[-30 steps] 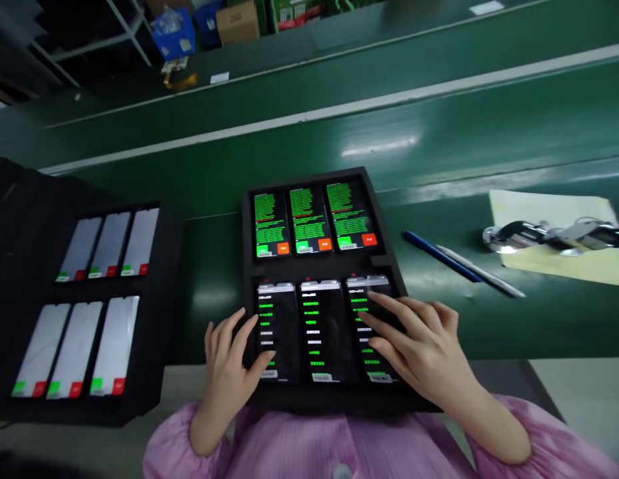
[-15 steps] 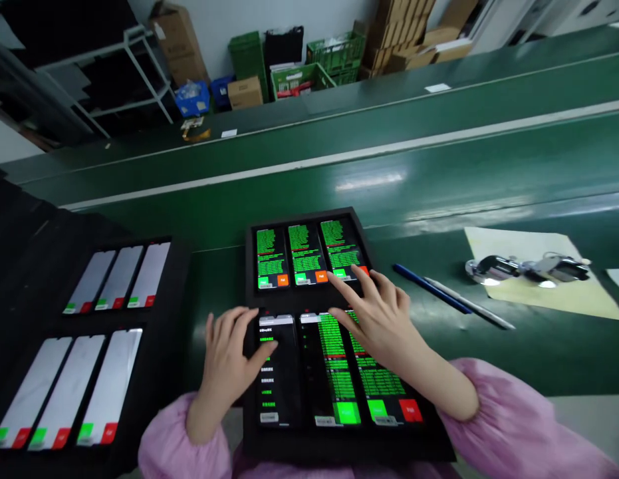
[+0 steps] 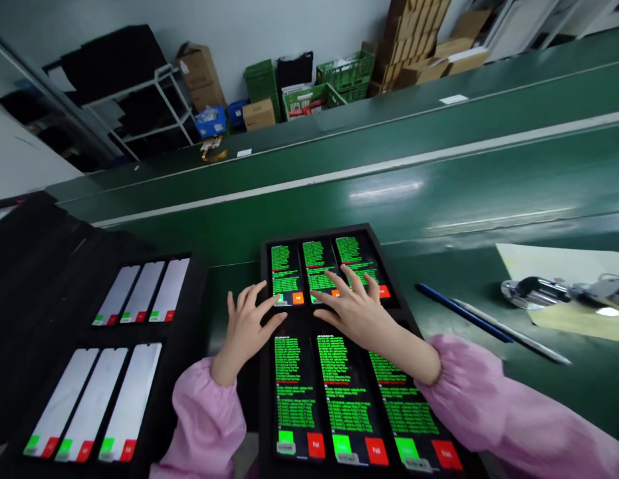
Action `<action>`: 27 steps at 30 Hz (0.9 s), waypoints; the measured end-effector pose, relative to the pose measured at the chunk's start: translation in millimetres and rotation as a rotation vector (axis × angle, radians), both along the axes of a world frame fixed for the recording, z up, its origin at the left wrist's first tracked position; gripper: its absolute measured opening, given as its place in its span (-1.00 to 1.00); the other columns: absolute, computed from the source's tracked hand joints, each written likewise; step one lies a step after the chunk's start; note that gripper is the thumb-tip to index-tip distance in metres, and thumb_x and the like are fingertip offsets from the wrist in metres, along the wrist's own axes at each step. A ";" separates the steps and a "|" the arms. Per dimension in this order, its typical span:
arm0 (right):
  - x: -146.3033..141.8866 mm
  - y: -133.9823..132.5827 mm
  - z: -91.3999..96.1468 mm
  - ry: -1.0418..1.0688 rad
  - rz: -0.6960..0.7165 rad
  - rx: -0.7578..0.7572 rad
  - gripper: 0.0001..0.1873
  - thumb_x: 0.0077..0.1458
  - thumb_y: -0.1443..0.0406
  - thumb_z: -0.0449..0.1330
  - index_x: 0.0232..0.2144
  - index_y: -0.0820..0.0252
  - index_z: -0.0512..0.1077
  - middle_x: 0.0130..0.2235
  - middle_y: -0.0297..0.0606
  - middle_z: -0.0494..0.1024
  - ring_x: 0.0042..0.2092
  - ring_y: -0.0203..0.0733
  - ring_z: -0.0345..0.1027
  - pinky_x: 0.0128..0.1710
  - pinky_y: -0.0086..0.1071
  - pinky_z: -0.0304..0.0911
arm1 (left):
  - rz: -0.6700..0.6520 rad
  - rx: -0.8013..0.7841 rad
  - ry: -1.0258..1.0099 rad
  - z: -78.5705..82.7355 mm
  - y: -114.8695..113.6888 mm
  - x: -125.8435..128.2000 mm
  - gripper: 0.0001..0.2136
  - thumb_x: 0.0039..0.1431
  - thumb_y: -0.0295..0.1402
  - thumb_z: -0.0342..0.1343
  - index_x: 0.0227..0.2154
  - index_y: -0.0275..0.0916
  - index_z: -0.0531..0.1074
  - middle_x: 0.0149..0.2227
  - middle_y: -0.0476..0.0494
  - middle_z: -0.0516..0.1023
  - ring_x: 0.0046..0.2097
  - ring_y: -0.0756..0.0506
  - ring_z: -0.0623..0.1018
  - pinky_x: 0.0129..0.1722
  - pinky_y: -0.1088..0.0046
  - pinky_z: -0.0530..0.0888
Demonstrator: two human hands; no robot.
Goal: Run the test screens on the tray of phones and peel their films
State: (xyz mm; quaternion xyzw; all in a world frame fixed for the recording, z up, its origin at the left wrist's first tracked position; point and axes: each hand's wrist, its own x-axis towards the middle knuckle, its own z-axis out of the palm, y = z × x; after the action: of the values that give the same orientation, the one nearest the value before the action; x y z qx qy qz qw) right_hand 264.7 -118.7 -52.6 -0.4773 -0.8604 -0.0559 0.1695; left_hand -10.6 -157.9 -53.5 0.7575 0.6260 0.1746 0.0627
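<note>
Phones (image 3: 349, 400) in tray (image 3: 300, 322), long axes front-to-back, tops apparently outward

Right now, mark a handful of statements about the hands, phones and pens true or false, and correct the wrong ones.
1. The front tray holds six phones. True.
2. The left hand and the right hand both have fingers at the far row of that tray. True.
3. The right hand grips the blue pen. False: its fingers are spread over the phones, and the pen lies on the green bench.
4. The white pen lies beside the blue one. True.
5. The screens in the left tray are full of green text. False: they are mostly pale, with green and red blocks at the bottom.
</note>
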 end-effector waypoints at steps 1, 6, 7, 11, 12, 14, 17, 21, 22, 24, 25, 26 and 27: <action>6.0 -1.2 1.4 0.007 -0.013 0.002 -0.65 0.40 -0.04 0.14 0.04 -0.20 0.63 0.30 -0.17 0.49 0.37 0.25 0.16 0.22 0.20 0.12 | -0.004 -0.002 -0.004 -0.9 -5.4 0.0 -0.68 0.46 -0.12 0.08 0.18 0.07 0.51 0.38 -0.21 0.37 0.38 -0.37 0.35 0.37 -0.50 0.05; 48.6 -13.5 5.2 0.004 -0.156 -0.029 -0.58 0.47 0.06 0.04 0.03 0.04 0.64 0.32 0.05 0.44 0.36 0.35 0.14 0.24 0.39 -0.01 | -0.035 -0.037 -0.094 -9.9 -52.0 -0.9 -0.58 0.53 -0.14 -0.08 0.34 -0.04 0.34 0.38 -0.28 0.36 0.40 -0.29 0.34 0.42 -0.20 0.20; 55.1 -24.9 5.6 -0.006 -0.171 -0.035 -0.56 0.47 0.05 0.02 0.08 0.06 0.61 0.32 0.07 0.44 0.36 0.37 0.14 0.23 0.41 -0.01 | -0.051 -0.050 -0.117 -12.1 -68.1 -1.7 -0.56 0.53 -0.14 -0.08 0.37 -0.04 0.30 0.38 -0.28 0.36 0.40 -0.27 0.35 0.42 -0.12 0.25; 62.3 -109.5 6.6 -0.033 -0.135 -0.012 -0.50 0.46 -0.01 0.00 0.28 -0.09 0.47 0.30 0.04 0.44 0.35 0.38 0.17 0.16 0.29 0.12 | -0.119 -0.105 -0.128 -18.0 -140.0 -3.7 -0.46 0.50 -0.04 -0.05 0.46 0.04 0.15 0.43 -0.29 0.27 0.43 -0.34 0.30 0.44 -0.25 0.15; 60.3 -133.6 5.4 -0.046 -0.099 -0.012 -0.47 0.44 -0.05 -0.01 0.28 -0.13 0.46 0.30 0.05 0.43 0.36 0.43 0.14 0.14 0.30 0.12 | -0.162 -0.119 -0.095 -19.0 -154.6 -2.8 -0.44 0.47 0.03 -0.02 0.45 0.08 0.18 0.46 -0.29 0.22 0.46 -0.41 0.24 0.43 -0.37 0.08; 54.2 -172.9 0.4 -0.053 -0.030 -0.011 -0.42 0.39 -0.16 -0.01 0.27 -0.18 0.47 0.30 0.04 0.44 0.38 0.50 0.09 0.15 0.36 0.07 | -0.210 -0.125 0.001 -20.5 -174.6 1.3 -0.42 0.41 0.11 0.04 0.42 0.14 0.25 0.51 -0.28 0.12 0.49 -0.54 0.13 0.37 -0.58 -0.05; 42.3 -198.2 -7.6 -0.004 -0.074 -0.027 -0.43 0.34 -0.19 0.06 0.22 -0.19 0.51 0.27 0.01 0.49 0.40 0.50 0.06 0.22 0.41 -0.03 | -0.157 -0.091 0.088 -21.1 -185.6 6.6 -0.44 0.40 0.05 0.10 0.40 0.14 0.29 0.52 -0.30 0.08 0.49 -0.57 0.10 0.31 -0.65 -0.05; 25.8 -197.8 -10.4 0.137 0.032 -0.069 -0.52 0.33 -0.18 0.11 0.12 -0.24 0.57 0.20 -0.22 0.58 0.40 0.28 0.13 0.33 0.21 -0.10 | -0.268 -0.029 0.015 -17.8 -196.3 -2.9 -0.49 0.45 -0.06 0.06 0.40 0.03 0.31 0.41 -0.29 0.33 0.42 -0.38 0.31 0.46 -0.32 0.04; 23.9 -198.2 -10.1 0.159 0.086 -0.074 -0.53 0.34 -0.19 0.10 0.07 -0.24 0.59 0.21 -0.27 0.58 0.38 0.21 0.17 0.34 0.15 -0.11 | -0.297 -0.008 0.032 -16.9 -200.9 -6.9 -0.50 0.45 -0.11 0.07 0.39 0.03 0.32 0.37 -0.27 0.39 0.40 -0.35 0.35 0.49 -0.26 0.01; 25.8 -201.5 -9.4 0.174 0.139 -0.071 -0.53 0.37 -0.18 0.06 -0.02 -0.20 0.62 0.24 -0.31 0.56 0.34 0.13 0.24 0.34 0.10 -0.12 | -0.300 0.029 0.114 -16.7 -211.3 -13.4 -0.52 0.43 -0.17 0.10 0.36 0.05 0.36 0.36 -0.23 0.41 0.39 -0.33 0.37 0.52 -0.22 -0.11; 30.2 -204.1 -9.3 0.171 0.146 -0.059 -0.53 0.40 -0.15 0.04 -0.03 -0.16 0.63 0.24 -0.29 0.56 0.31 0.10 0.28 0.33 0.09 -0.10 | -0.283 0.044 0.149 -17.6 -216.5 -15.2 -0.53 0.42 -0.18 0.12 0.36 0.05 0.37 0.37 -0.22 0.40 0.40 -0.34 0.36 0.52 -0.22 -0.14; 37.0 -207.0 -9.3 0.168 0.155 -0.036 -0.55 0.43 -0.10 0.03 -0.02 -0.11 0.63 0.22 -0.25 0.57 0.28 0.08 0.31 0.31 0.09 -0.06 | -0.261 0.055 0.161 -19.2 -221.5 -15.9 -0.52 0.42 -0.18 0.13 0.36 0.04 0.36 0.38 -0.23 0.38 0.41 -0.34 0.35 0.52 -0.21 -0.13; 45.6 -209.9 -9.6 0.166 0.164 -0.006 -0.58 0.46 -0.02 0.04 0.00 -0.06 0.62 0.20 -0.19 0.59 0.25 0.08 0.33 0.28 0.08 -0.01 | -0.239 0.064 0.144 -21.4 -226.2 -15.6 -0.50 0.42 -0.20 0.13 0.38 0.03 0.33 0.38 -0.24 0.38 0.40 -0.33 0.36 0.52 -0.20 -0.08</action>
State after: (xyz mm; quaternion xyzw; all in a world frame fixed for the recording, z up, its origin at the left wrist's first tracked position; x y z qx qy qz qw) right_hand 310.3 -328.6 -62.1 -0.4085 -0.8799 0.0004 0.2426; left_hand -26.2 -384.0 -74.9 0.8388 0.5283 0.1309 0.0137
